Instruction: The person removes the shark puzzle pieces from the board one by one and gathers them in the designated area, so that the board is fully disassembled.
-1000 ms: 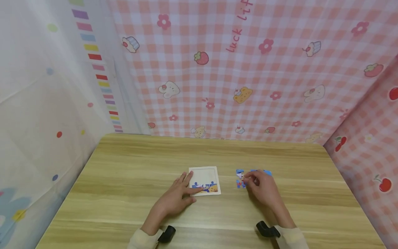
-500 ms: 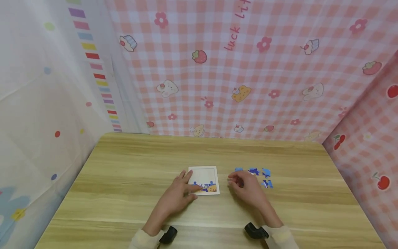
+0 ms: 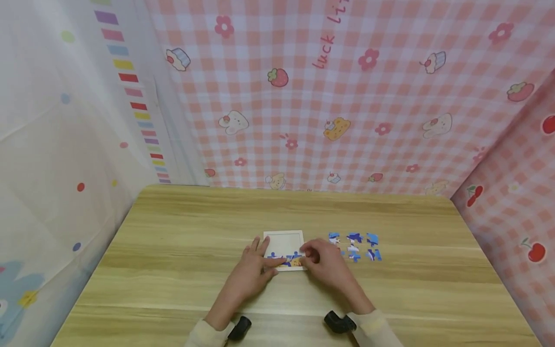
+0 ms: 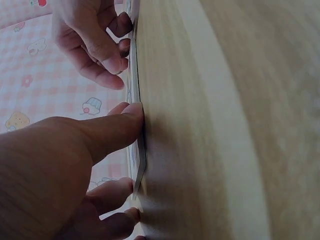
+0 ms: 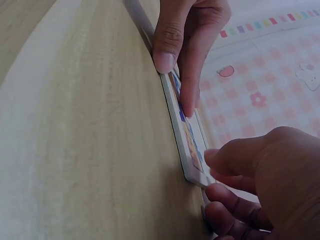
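Observation:
A white square puzzle board [image 3: 284, 241] lies on the table, with blue and yellow pieces [image 3: 297, 261] along its near side. My left hand [image 3: 249, 272] rests on the board's left part, index finger stretched over the pieces; in the left wrist view its thumb touches the board's edge [image 4: 141, 152]. My right hand [image 3: 327, 265] is at the board's right edge, fingers bent, and whether a piece is between them cannot be seen. The right wrist view has the right hand [image 5: 270, 175] beside the board's corner [image 5: 195, 175] and the left hand [image 5: 187, 45] on the board.
Several loose blue and white puzzle pieces [image 3: 353, 248] lie right of the board, partly behind my right hand. The wooden table [image 3: 195, 221] meets a pink checked cloth [image 3: 303, 106] at the back; other patterned cloths hang at both sides.
My right hand has moved left from the loose pieces to the board's right edge, uncovering more of the loose pieces. My left hand has stayed on the board.

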{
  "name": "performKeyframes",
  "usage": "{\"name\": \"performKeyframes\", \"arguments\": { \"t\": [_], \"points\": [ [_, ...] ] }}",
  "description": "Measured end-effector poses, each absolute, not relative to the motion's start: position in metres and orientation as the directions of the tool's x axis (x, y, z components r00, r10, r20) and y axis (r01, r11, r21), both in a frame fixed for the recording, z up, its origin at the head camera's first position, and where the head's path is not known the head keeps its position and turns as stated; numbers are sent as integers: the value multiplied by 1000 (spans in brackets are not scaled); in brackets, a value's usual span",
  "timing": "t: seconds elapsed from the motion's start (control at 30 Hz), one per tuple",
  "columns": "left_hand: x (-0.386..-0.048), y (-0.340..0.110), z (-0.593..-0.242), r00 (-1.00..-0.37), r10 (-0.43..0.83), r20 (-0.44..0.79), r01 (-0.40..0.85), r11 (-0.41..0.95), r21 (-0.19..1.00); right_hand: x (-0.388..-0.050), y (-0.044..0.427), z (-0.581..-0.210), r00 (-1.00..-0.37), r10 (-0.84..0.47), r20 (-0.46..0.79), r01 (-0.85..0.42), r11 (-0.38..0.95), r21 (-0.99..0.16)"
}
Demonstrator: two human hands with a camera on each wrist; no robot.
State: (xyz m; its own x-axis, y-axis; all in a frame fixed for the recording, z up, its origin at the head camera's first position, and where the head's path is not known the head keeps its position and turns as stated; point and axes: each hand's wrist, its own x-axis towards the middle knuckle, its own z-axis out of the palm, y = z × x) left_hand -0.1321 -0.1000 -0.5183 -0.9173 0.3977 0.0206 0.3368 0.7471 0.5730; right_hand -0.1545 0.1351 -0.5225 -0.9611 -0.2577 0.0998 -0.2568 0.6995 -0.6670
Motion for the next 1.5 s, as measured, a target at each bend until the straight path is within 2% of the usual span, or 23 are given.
{"name": "performKeyframes", "arguments": {
  "t": [0.23,0.5,0.83,1.17,1.33,1.5],
  "points": [
    [-132,-100,-519,-926,376,31,321,741,589,-155,131,-523,-956,-272,105,-277,733,-621],
    [-131,-98,-519,-927,373,46,326,739,590,-155,130,-527,-962,-232,144,-271,755,-597],
    [-130,-97,-514,-931,363,50,323,750,577,-149,128,-530,-963,-209,170,-269,750,-604],
    [-130,-95,-517,-939,343,34,293,740,606,-146,127,-528,-967,-190,168,-252,655,-712],
    [-130,-95,-517,-937,348,21,288,737,612,-144,131,-526,-984,-144,107,-172,579,-797],
    [-130,-95,-515,-938,348,9,280,739,613,-144,144,-520,-994,-78,70,-101,541,-835]
  ]
}}
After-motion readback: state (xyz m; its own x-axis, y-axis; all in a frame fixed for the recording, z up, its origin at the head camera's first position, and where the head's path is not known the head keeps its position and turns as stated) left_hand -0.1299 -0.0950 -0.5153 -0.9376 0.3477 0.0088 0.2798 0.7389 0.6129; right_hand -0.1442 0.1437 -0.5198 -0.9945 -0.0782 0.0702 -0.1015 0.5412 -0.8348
